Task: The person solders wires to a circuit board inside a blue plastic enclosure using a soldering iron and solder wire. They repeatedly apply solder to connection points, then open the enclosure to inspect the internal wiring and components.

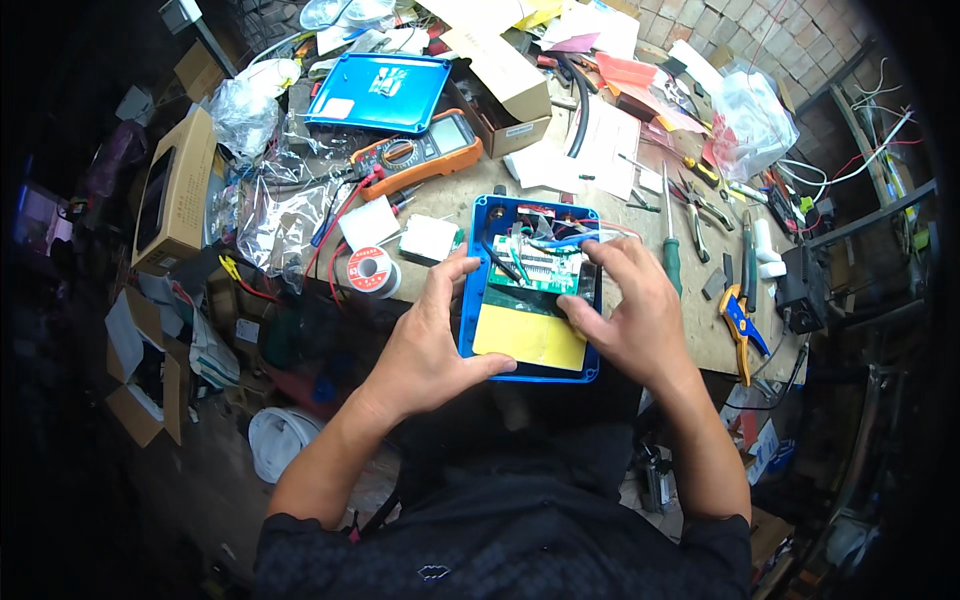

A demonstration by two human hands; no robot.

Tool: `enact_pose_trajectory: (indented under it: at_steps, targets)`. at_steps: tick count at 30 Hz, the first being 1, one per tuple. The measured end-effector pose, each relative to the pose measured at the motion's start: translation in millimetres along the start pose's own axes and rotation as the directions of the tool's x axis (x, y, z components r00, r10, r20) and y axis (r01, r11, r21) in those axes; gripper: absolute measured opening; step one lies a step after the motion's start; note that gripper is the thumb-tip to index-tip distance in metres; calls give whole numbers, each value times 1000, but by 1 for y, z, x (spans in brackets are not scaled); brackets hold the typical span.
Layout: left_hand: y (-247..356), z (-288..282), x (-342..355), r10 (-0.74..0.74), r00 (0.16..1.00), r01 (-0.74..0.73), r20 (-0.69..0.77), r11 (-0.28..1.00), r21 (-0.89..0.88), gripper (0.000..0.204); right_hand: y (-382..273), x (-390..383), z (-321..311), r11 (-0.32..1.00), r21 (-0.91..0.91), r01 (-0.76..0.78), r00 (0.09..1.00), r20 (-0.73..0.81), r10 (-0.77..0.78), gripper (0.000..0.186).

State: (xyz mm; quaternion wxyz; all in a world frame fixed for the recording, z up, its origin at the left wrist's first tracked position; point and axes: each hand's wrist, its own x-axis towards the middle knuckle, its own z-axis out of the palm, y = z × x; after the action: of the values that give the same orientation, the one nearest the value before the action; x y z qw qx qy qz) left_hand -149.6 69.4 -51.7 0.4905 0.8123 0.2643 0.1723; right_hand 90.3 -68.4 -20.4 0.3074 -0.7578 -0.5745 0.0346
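Observation:
An open blue plastic case (467, 325) lies at the table's near edge. My left hand (425, 345) grips its left side, with the thumb on the near rim and the fingers along the wall. In the far half of the case is a green circuit board (538, 276); blue, black and red wires run around it. My right hand (640, 310) holds the board's right side, the index finger by the blue wires and the thumb at the near corner. A yellow sheet (530, 338) covers the near half of the case. The right hand's other fingertips are partly hidden.
Left of the case are a solder spool (374, 272), an orange multimeter (420, 155) and a blue lid (385, 92). To the right lie a green screwdriver (671, 262), pliers (698, 220) and a blue-orange wire stripper (742, 330). Cardboard boxes and papers crowd the far side.

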Motion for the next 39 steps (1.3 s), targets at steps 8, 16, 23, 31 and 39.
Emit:
enact_pose_trajectory:
  at_steps: [8,16,23,31,39]
  targets:
    - [3,-6,2,-6,999,6,41,1000,16,107,10,9,-9,976,168,-137,980,167,109,61]
    - [3,-11,5,79,997,-77,-1,977,197,110,11,-9,-6,982,155,-108,987,132,88,77]
    - [23,-30,37,311,919,-392,241,786,479,139,15,-40,-19,929,268,-255,936,310,168,118]
    - [41,-34,65,169,887,-423,429,671,609,147,14,-65,15,660,637,-399,916,307,257,94]
    - [30,-27,61,269,876,-472,401,652,593,144,16,-90,17,882,442,-163,968,245,56,139]
